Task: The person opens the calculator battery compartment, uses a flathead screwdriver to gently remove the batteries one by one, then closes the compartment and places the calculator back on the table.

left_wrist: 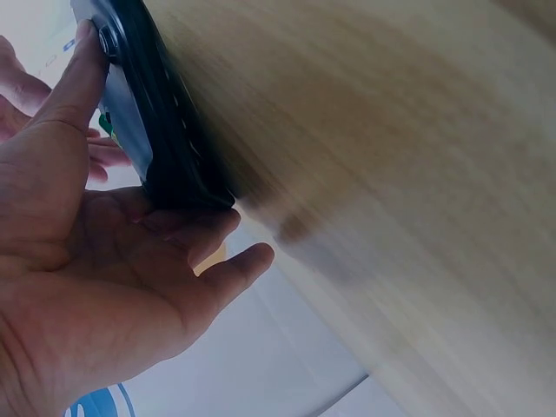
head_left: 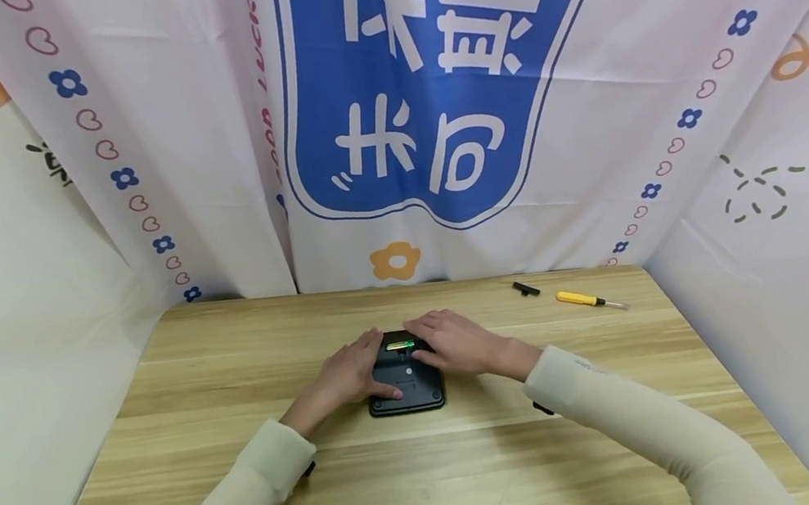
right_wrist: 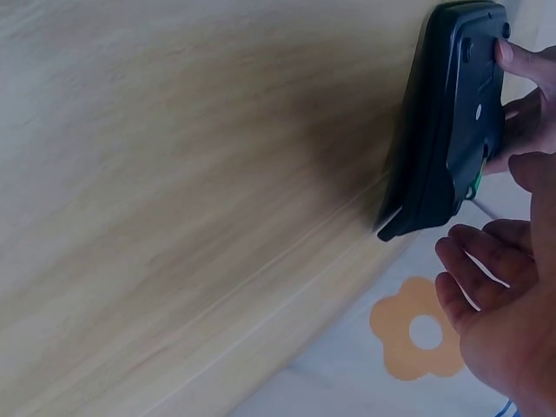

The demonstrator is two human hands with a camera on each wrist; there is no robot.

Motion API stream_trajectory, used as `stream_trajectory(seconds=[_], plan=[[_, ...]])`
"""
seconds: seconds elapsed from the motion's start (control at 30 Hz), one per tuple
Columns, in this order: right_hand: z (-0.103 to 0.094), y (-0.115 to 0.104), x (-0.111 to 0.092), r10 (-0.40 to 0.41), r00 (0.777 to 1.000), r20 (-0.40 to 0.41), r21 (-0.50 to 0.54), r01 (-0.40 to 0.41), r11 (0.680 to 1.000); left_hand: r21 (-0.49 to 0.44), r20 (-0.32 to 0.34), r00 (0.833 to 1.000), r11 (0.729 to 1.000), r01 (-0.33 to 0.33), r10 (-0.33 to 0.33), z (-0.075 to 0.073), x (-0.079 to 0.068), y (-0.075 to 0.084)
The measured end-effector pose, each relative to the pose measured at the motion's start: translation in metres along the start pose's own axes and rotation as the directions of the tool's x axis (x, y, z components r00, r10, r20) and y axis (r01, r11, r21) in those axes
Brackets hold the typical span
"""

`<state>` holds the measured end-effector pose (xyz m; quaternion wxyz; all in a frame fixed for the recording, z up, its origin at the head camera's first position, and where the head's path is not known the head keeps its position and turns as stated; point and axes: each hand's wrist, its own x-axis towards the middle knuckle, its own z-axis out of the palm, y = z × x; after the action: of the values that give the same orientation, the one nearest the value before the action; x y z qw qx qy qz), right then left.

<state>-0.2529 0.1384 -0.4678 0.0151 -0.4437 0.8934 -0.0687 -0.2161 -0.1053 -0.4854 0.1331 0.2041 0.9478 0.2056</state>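
A black desk calculator (head_left: 407, 384) lies back side up on the wooden table, its rubber feet showing. Near its far edge is an uncovered battery slot with a green-and-gold battery (head_left: 400, 345) in it. My left hand (head_left: 350, 371) grips the calculator's left side, thumb on the back and other fingers about the far left corner. At the far right corner is my right hand (head_left: 458, 341), its thumb close to the battery. In the right wrist view that hand's fingers (right_wrist: 486, 265) are loosely bent and look apart from the calculator (right_wrist: 473, 113).
A small black battery cover (head_left: 526, 288) lies toward the back right of the table (head_left: 241, 385). Beside it is a screwdriver (head_left: 590, 299) with a yellow handle. Printed cloth (head_left: 219, 181) hangs behind the table and at both sides.
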Motion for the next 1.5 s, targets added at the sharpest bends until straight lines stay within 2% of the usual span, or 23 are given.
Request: stream_trajectory(seconds=[0.17,0.43,0.87,1.5], plan=[[0.005,-0.002,0.005,-0.027,1.0,-0.013,-0.012,0.027,1.0,0.004,-0.003,1.0,1.0,-0.004,0.004,0.0,0.001,0.0],[0.009,-0.006,0.011,-0.007,1.0,0.004,-0.011,0.007,1.0,0.01,-0.015,1.0,1.0,-0.017,0.017,-0.001,0.001,0.0],[0.017,-0.012,0.018,-0.021,1.0,-0.01,-0.029,0.021,0.999,0.022,-0.015,0.999,0.999,-0.05,0.05,-0.002,-0.001,-0.001],[0.014,-0.029,0.03,0.072,0.997,-0.023,-0.039,-0.073,0.997,0.031,-0.011,0.999,0.999,-0.031,0.032,-0.001,-0.001,-0.002]])
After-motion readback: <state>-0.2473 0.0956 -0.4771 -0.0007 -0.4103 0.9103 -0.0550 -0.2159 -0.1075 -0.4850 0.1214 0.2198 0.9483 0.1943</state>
